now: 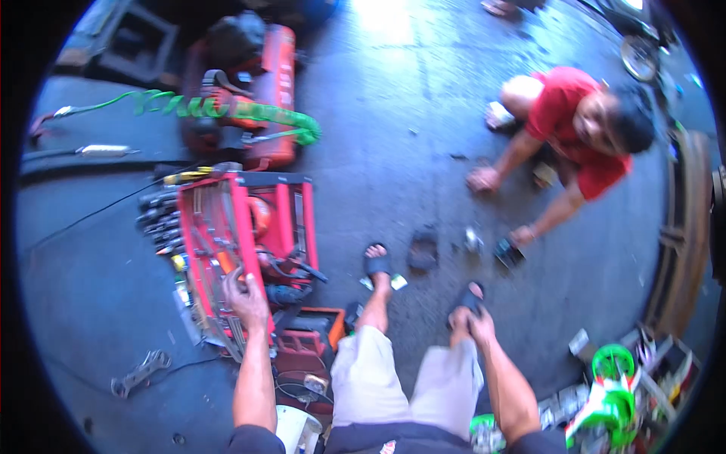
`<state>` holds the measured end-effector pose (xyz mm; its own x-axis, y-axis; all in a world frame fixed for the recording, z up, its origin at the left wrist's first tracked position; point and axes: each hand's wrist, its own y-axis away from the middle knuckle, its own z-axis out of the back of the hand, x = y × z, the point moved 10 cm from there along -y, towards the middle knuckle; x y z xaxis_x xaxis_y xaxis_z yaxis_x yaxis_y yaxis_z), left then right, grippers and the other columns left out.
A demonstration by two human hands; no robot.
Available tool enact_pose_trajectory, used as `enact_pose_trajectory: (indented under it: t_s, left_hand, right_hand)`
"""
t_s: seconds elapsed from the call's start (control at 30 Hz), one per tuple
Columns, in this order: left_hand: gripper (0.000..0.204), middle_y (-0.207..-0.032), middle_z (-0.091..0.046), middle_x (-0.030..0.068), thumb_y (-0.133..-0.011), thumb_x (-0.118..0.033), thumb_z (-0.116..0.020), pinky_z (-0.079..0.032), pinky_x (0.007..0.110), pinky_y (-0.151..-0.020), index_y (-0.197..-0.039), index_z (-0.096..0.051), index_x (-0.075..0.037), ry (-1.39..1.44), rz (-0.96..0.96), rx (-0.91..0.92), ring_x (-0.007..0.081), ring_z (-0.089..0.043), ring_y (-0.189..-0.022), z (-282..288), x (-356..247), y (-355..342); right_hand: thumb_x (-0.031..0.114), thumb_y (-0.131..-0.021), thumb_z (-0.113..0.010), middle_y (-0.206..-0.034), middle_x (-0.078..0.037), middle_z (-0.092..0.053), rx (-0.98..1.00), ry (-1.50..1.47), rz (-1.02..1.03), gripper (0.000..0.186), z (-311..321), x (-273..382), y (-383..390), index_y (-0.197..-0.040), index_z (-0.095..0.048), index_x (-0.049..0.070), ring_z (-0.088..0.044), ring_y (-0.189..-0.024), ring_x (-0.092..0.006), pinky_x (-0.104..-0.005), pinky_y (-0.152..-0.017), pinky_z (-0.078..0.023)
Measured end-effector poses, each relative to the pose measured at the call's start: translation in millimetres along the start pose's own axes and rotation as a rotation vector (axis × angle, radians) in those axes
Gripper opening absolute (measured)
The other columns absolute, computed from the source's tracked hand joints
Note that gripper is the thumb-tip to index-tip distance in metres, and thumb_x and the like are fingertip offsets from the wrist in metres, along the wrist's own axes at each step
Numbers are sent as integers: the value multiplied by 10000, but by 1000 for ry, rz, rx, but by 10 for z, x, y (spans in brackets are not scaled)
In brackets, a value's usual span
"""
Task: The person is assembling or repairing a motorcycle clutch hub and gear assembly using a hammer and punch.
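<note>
My left hand reaches over the near part of a red tool rack, its fingers apart beside an orange tool handle. Blur hides whether the fingertips touch the handle. My right hand hangs low by my right foot; its fingers are smeared and partly hidden against the dark sandal. On the floor ahead of my feet lie a dark, blocky part and a small silvery metal part. A co-worker's hand touches a black, box-shaped part at the right.
A co-worker in a red shirt squats ahead on the right. Beyond the rack stands a red machine with a coiled green hose. A large wrench lies at left, green and white parts at lower right, and an orange-edged bin beside my leg.
</note>
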<state>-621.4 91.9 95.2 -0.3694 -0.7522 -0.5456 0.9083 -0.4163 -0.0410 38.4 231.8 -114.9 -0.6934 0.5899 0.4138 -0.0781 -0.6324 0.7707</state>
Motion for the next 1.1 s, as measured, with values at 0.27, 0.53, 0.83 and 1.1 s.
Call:
enact_pose_trajectory:
  t_s: [0.27, 0.53, 0.83, 1.1]
  left_hand:
    - [202, -1037, -618, 139, -918, -81, -629, -477, 370, -758, -1086, -641, 29, -80, 131, 510, 260, -584, -830, -458, 68, 1963]
    - [177, -1005, -633, 72, -933, -50, -599, -482, 293, -778, -1093, -633, 17, -138, 268, 679, 150, -583, -855, -1144, 163, 3244]
    - [160, -967, -643, 58, -949, -21, -574, -478, 268, -752, -1090, -637, 19, -198, 347, 769, 115, -554, -802, -1847, -29, 3624]
    - [159, -976, -657, 80, -954, -21, -570, -506, 294, -811, -1093, -629, 27, -250, 365, 803, 138, -606, -851, -1995, -230, 3583]
  right_hand:
    - [219, -846, -595, -1369, -256, -615, -213, 550, 78, 662, -115, 203, -1260, -1470, -505, 18, -643, -1214, -361, -381, -1026, -506]
    - [117, -854, -527, -1226, -202, -709, -269, -275, 99, 554, -387, -330, -3025, -1391, -530, -17, -652, -1183, -355, -400, -1025, -483]
    - [-58, -794, -472, -1303, -165, -692, 45, -224, 44, 740, -772, -588, -4066, -1527, -379, -9, -625, -1237, -293, -330, -1044, -463]
    - [-73, -781, -466, -1324, -138, -686, 162, -297, 14, 749, -778, -649, -4155, -1521, -421, 31, -599, -1288, -302, -348, -1092, -438]
